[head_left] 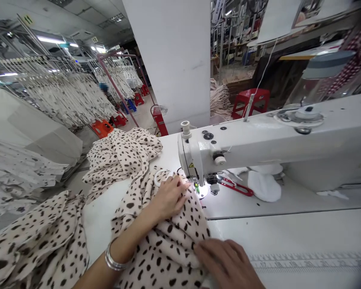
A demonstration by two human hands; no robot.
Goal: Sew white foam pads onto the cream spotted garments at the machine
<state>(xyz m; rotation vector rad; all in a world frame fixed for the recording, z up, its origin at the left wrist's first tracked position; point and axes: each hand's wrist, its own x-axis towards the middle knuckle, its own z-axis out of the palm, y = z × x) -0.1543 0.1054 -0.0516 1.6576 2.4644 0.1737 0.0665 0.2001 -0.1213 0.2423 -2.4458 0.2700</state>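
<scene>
While the lamp lights the presser foot (197,187) of the sewing machine (243,140), the spotted cloth (168,257) lies bunched on the white table (276,237), its upper part close by the needle area. From where I stand, the step in hand looks like lining up the cloth for stitching. The left hand (168,197) rests on it just beside the foot, fingers a little spread and pressed down flat. The right hand (230,263) is at the cloth's near right edge; whether it pinches the edge or only steadies it, I can't tell, nor whether any layer sits under the foot. The next move seems to call for a flat, even edge, folds eased away, and fingertips clear of the needle.
</scene>
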